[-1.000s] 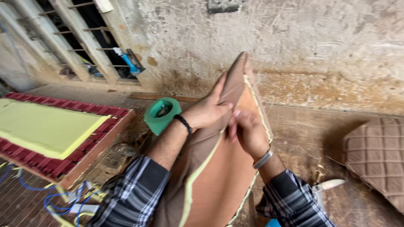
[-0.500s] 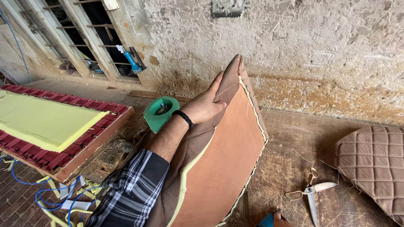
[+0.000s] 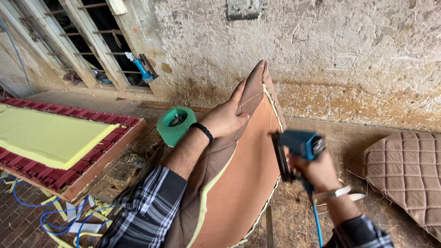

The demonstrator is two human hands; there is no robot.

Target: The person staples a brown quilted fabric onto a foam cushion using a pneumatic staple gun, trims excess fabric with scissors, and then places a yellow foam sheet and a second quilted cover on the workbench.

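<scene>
The left hand (image 3: pixel 223 120) is clamped on the folded brown cover of the seat panel (image 3: pixel 239 183), which stands on edge on the floor (image 3: pixel 298 220). Its long axis is near upright, the narrow end pointing up toward the wall. The right hand (image 3: pixel 317 173) is closed around a blue staple gun (image 3: pixel 294 149) whose nose touches the panel's right rim. The fingers lie near that rim — a staple could hit them, or the cover could slip and wrinkle.

L hand (image 3: pixel 225 118) gripping seat panel (image 3: pixel 239 183), R hand (image 3: pixel 317 172) w/ blue staple gun (image 3: pixel 296 149)
</scene>
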